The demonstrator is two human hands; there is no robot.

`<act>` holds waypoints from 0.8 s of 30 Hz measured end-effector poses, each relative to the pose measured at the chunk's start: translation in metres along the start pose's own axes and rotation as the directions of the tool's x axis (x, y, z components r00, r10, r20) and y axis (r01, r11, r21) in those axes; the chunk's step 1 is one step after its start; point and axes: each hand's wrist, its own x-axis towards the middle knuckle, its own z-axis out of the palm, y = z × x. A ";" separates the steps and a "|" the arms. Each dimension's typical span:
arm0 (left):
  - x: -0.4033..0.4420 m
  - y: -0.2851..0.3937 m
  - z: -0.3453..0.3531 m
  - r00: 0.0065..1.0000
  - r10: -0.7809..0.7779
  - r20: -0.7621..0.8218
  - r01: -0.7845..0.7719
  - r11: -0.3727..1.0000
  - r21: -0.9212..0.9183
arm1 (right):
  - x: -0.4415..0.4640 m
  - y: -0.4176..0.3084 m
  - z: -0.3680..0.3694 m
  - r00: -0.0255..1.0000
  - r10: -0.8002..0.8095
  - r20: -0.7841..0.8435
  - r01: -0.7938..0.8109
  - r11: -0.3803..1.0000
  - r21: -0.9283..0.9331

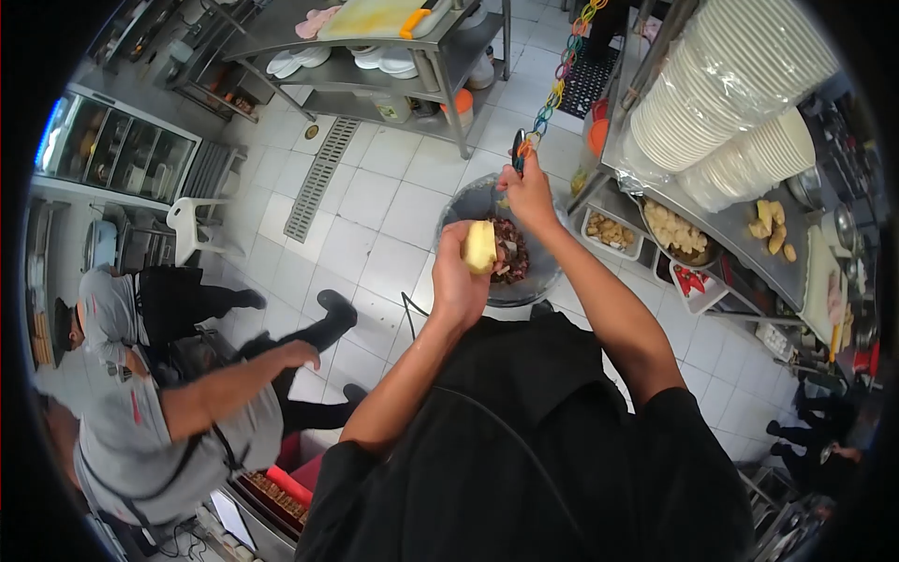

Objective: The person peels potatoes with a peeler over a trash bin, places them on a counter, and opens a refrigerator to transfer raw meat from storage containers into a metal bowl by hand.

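Over a grey bin my left hand is closed around a pale yellow peeled piece, possibly a potato or ginger. Dark and reddish scraps lie in the bin below. My right hand, above the bin's upper edge, is closed on a dark-handled tool. A colourful chain runs upward from beside that tool. The tool and the yellow piece are apart.
On the right, a steel counter holds stacked wrapped bowls and unpeeled pieces; containers of pale pieces sit nearby. Two co-workers stand left. A steel table is ahead.
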 end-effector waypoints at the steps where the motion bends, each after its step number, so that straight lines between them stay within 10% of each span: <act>1: -0.001 0.001 -0.001 1.000 0.002 -0.011 -0.002 1.000 0.009 | 0.000 -0.009 -0.002 0.999 -0.032 -0.001 0.032 0.995 0.093; 6: 0.001 -0.005 0.002 0.997 0.037 -0.064 -0.031 0.996 0.087 | -0.023 -0.080 -0.027 0.998 0.063 0.008 -0.053 0.766 0.640; 11: 0.007 -0.013 0.008 1.000 0.025 -0.011 -0.024 0.995 0.100 | -0.059 -0.113 -0.031 0.992 0.037 0.117 -0.116 0.588 0.800; 17: 0.006 -0.020 0.011 0.999 0.037 -0.030 -0.034 0.994 0.105 | -0.066 -0.097 -0.025 0.992 0.117 0.055 -0.109 0.523 0.846; 24: -0.009 -0.004 0.023 0.999 0.013 0.040 -0.018 0.991 0.134 | -0.026 -0.015 -0.012 0.972 0.217 -0.087 -0.174 0.920 0.351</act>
